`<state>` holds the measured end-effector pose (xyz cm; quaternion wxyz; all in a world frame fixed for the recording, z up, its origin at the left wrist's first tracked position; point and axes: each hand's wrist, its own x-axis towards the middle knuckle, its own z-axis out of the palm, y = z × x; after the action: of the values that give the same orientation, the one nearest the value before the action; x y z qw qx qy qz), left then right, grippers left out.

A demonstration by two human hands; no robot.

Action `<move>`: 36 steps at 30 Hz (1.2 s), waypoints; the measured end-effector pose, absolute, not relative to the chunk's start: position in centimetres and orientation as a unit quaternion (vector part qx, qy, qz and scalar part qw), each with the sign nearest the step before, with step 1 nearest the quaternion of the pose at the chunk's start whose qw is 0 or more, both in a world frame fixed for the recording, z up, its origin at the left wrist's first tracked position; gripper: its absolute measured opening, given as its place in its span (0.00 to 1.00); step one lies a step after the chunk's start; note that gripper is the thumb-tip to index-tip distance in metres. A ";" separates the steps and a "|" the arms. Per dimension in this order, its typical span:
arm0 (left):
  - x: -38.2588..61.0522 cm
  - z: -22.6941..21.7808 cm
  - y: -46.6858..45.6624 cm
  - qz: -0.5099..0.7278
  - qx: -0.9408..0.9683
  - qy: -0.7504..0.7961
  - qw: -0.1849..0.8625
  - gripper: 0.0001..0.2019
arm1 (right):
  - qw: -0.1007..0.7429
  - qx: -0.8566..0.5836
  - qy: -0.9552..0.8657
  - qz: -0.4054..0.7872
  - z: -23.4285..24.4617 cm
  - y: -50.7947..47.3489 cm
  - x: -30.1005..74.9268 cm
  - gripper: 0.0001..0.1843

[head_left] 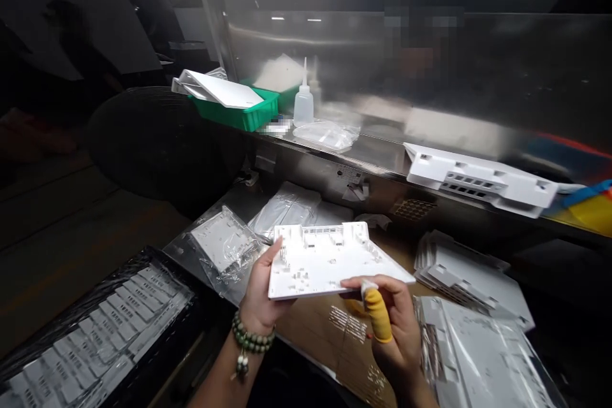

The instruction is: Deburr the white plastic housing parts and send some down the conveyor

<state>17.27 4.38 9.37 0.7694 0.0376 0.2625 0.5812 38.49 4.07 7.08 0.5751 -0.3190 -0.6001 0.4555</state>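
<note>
A white moulded plastic cover (335, 264), inner side up with clips and ribs showing, is held tilted above the bench. My left hand (265, 284), with a beaded bracelet at the wrist, grips its left edge, thumb on top. At the near edge, my right hand (389, 312) is closed, index finger lying along the rim. A yellow finger cot (377, 315) covers one of its digits. Beside that digit's tip is a small white wad (368, 285), perhaps cloth; I cannot make out its kind. The right fingers under the cover are hidden.
Similar covers stand in a row in a black-lined box (100, 331) at left. A bagged cover (224, 239) and stacked covers (471, 274) flank the cardboard (325, 344). The shelf (377, 153) bears a green bin (253, 116), squeeze bottle (303, 105) and another cover (478, 182).
</note>
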 end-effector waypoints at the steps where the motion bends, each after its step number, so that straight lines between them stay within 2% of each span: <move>1: 17.3 9.6 4.7 0.577 0.005 0.270 0.771 0.33 | 0.554 -0.311 -0.609 0.474 6.7 3.8 38.8 0.09; 4: 17.4 10.1 5.1 0.584 -0.053 0.275 0.762 0.32 | 0.506 -0.309 -0.657 0.466 6.7 3.7 39.8 0.11; 8: 18.2 10.9 4.8 0.600 -0.067 0.248 0.758 0.32 | 0.479 -0.327 -0.758 0.300 9.4 3.5 39.3 0.12; 10: 18.8 11.3 4.7 0.596 -0.052 0.230 0.768 0.31 | 0.457 -0.308 -0.788 0.273 10.8 3.1 37.8 0.14; 13: 19.6 11.8 4.8 0.593 -0.012 0.227 0.772 0.31 | 0.443 -0.283 -0.809 0.261 11.5 2.2 35.2 0.11; 20: 20.0 12.0 4.6 0.662 -0.011 0.285 0.693 0.31 | 0.413 -0.278 -0.836 0.232 10.2 1.8 35.3 0.07; 28: 20.5 12.2 4.5 0.696 -0.046 0.309 0.646 0.31 | 0.434 -0.266 -0.831 0.226 10.4 1.3 34.2 0.08; 32: 20.1 11.5 4.7 0.653 -0.083 0.307 0.688 0.28 | 0.411 -0.288 -0.837 0.215 9.5 1.4 34.5 0.07; 36: 18.7 10.6 4.5 0.624 -0.071 0.283 0.725 0.30 | 0.423 -0.326 -0.807 0.253 9.0 2.3 37.1 0.07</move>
<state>18.67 4.54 10.55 0.7247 -0.0707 0.2833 0.6241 37.12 2.31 9.05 0.4225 -0.3259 -0.8070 0.2531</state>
